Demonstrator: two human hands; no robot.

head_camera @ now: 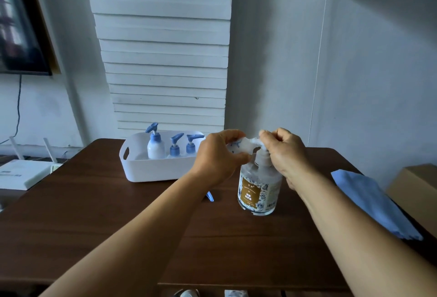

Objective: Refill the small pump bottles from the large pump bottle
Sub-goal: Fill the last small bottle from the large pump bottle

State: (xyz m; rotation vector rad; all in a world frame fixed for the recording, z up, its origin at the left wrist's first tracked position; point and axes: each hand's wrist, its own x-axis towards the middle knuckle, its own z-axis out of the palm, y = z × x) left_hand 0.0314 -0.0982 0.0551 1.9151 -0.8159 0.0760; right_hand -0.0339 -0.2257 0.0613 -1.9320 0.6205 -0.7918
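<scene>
The large clear pump bottle (259, 190) with a gold label stands upright on the brown table (94, 214). My right hand (286, 154) is curled over its pump head. My left hand (217, 157) grips a small whitish bottle (238, 146), tilted with its mouth at the pump's nozzle; most of that bottle is hidden by my fingers. Three small white bottles with blue pumps (155, 147) (175, 150) (191, 146) stand in a white basket (151, 171) at the back. A loose blue pump part (210, 196) lies on the table behind my left forearm.
A folded blue cloth (371, 202) lies at the table's right edge, beside a cardboard box (416, 185). A white router (23, 173) sits off the table's left side. The wall is close behind the basket.
</scene>
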